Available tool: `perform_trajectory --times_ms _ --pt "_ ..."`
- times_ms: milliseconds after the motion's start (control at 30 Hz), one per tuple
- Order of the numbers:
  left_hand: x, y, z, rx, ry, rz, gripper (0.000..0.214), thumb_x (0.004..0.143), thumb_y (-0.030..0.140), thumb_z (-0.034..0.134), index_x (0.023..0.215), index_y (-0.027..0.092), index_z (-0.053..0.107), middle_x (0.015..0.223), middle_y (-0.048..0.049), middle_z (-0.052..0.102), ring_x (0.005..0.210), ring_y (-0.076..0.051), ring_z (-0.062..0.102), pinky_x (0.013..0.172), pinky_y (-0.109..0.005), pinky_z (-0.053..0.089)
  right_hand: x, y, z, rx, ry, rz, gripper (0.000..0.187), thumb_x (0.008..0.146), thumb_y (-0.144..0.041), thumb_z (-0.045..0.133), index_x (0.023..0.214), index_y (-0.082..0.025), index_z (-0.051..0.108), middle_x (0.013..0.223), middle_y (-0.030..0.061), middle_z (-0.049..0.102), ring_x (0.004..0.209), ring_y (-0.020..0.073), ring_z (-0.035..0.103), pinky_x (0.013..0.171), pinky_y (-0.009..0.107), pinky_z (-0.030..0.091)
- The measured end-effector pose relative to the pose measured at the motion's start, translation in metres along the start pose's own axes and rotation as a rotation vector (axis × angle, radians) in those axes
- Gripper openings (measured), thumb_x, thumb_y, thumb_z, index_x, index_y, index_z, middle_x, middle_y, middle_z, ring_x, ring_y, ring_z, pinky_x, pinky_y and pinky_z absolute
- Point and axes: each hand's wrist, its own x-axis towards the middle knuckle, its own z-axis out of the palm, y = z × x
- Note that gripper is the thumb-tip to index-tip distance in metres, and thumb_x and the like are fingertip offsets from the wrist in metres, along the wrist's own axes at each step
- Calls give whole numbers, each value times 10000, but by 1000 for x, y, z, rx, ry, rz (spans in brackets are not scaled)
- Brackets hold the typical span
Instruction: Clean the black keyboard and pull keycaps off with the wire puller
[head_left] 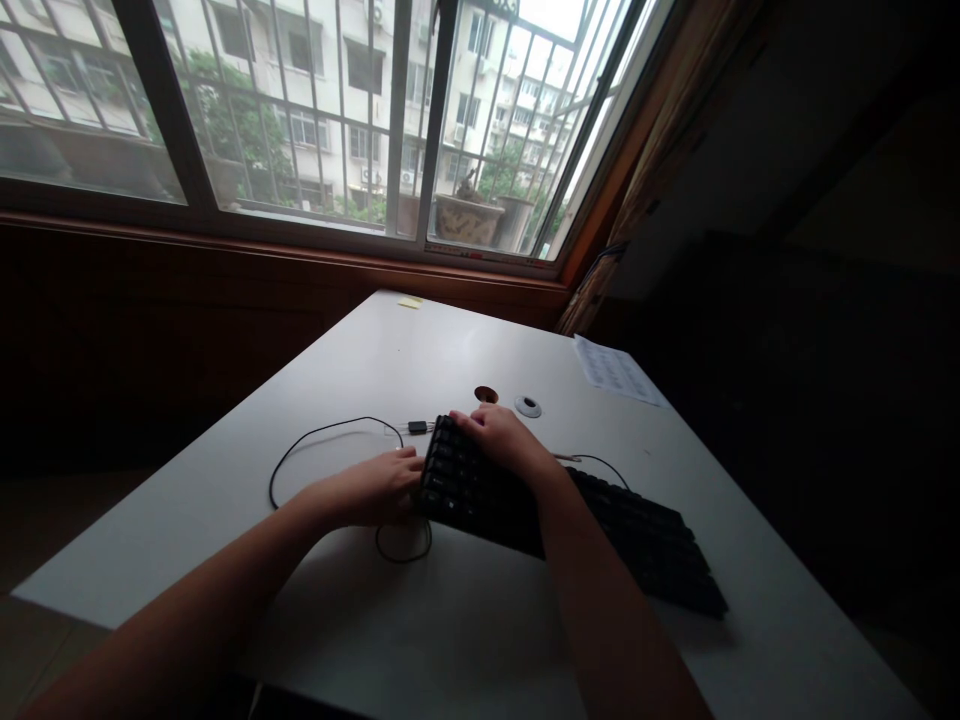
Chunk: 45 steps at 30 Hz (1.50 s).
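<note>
We had right hand (501, 436) gripping long black plastic keyboard (480, 488); left hand (388, 484) by its end, fingers kinda hidden, couldn't tell grip

Nothing legible. Keyboard (487, 500): faint pale key legends, too small and dark to read. Paper sheet (616, 370) on table (360, 370): printed rows, blurred. Window track (480, 256): small red marks, unreadable.

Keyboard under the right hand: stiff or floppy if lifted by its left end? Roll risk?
Probably stiff: the black keyboard has a long body that looks straight, without visible sag. Its flat slab shape makes rolling unlikely. The right hand is near its left end, so the long far side may tip downward.
</note>
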Motion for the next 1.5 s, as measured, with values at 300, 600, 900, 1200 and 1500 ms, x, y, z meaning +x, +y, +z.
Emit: perform_trajectory --times_ms 300,600,900,1200,1500 --pt "6 -41 7 138 163 -311 76 884 134 625 910 192 667 939 -62 654 871 -221 598 794 -338 510 -23 -13 38 -100 -64 -60 593 947 -654 420 779 -180 735 921 93 680 775 193 630 750 297 440" --pt "1 -52 13 140 227 -285 85 922 157 612 975 198 664 984 -61 649 928 -222 584 859 -360 503 -22 -10 64 -212 -43 -4 569 965 -623 404 929 -169 746 993 121 671 852 233 653 758 331 451" --pt "-1 -53 11 181 237 -299 148 933 137 578 1010 213 679 1045 -67 652 978 -230 579 915 -393 510 -25 -16 65 -281 92 35 402 991 -494 443 1007 -177 689 1075 132 641 977 255 614 822 346 443" --pt "0 -28 -8 109 195 -189 153 979 314 576 1052 218 670 1056 -81 643 995 -242 572 865 -384 512 -42 28 27 92 389 76 228 964 -407 449 918 -217 566 918 53 636 845 203 590 763 307 426" --pt "-8 12 -17 -163 -21 -67 919 753 556 803 1507 313 338 1438 -134 468 1330 -377 419 1051 -543 457 -102 65 26 90 441 -7 162 916 -356 546 940 -219 629 1026 93 645 977 249 608 897 408 495"
